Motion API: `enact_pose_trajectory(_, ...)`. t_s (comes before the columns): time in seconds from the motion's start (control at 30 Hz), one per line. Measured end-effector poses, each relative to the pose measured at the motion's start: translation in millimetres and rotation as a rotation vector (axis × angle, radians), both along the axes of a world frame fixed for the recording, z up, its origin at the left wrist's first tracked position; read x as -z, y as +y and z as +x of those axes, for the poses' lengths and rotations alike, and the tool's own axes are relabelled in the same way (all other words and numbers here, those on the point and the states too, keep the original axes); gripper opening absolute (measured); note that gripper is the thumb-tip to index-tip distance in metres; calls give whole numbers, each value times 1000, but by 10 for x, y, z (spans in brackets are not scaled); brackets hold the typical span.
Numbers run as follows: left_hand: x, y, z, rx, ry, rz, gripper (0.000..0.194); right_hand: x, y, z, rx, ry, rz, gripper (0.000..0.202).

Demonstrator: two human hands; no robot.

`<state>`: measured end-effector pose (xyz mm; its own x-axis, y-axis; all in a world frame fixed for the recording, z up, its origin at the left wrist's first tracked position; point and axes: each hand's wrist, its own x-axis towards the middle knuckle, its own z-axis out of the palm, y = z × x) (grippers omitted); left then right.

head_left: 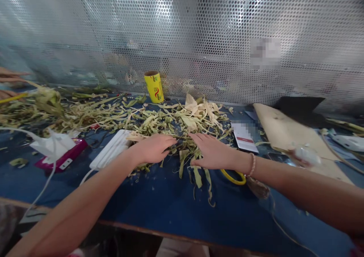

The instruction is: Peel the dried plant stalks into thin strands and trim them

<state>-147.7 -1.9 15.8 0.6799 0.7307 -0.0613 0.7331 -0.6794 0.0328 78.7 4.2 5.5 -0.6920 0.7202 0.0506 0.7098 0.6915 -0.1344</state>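
Dried leaves and stem scraps [159,120] lie heaped across the blue table [153,207]. My left hand [155,147] rests palm down on the near edge of the heap, beside a white power strip [110,149]; its fingers point right and the thumb is apart. Facing it, my right hand [212,150] lies flat on the scraps with fingers spread, and a bracelet circles the wrist. Neither hand holds anything visible. Some leaf strips [197,176] hang toward me below the right hand. Yellow scissor handles [234,178] show partly under the right wrist.
A yellow roll [154,87] stands by the perforated metal panel [182,33]. A phone [245,137] and cardboard [284,130] lie at right. At left are a magenta tissue pack [64,156], white cables and another person's hand [10,75] near yellow handles.
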Motion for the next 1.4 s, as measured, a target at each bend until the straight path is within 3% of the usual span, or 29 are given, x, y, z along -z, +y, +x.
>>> enact_pose_trajectory(0.3,-13,-19,8,-24,75,-1,22,32,-248,-317,-55,-56,-60,89)
enact_pose_trajectory(0.53,-99,-54,-14,-123,95,19,25,230,-169,-323,-39,-99,110,51)
enact_pose_trajectory(0.77,-163,-61,-3,-147,190,57,25,198,-77,-331,-165,-240,285,30)
enact_pose_trajectory(1.1,-142,-38,-44,-142,162,38,28,227,438,-309,-401,-302,283,23)
enact_pose_trajectory(1.4,-136,-40,-65,-153,151,5,25,111,1169,-120,-171,-378,377,26)
